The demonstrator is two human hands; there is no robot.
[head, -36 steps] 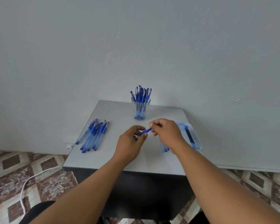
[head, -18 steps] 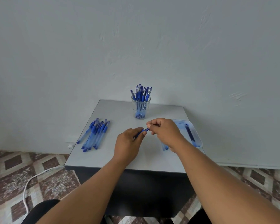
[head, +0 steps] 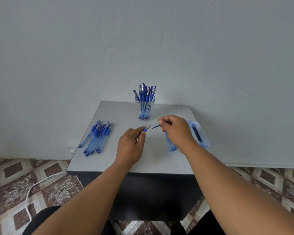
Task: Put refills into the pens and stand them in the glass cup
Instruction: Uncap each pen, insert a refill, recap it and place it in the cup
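On the left side of the desk (head: pixel 109 160) lies a bundle of blue pens (head: pixel 96 138), side by side, caps toward the wall. Over the middle, your left hand (head: pixel 131 146) has its grip closed on the blue front piece (head: pixel 143 130) of a pen, pinched at the fingertips. Just right of it, your right hand (head: pixel 176 131) pinches the clear barrel (head: pixel 154 125); the two parts are slightly apart, blurred. Behind them the glass cup (head: pixel 145 107) stands upright, full of pens. A few barrels (head: pixel 171 146) lie under your right wrist. Farthest right, the clear tray (head: pixel 204 141) holds dark refills (head: pixel 196 133).
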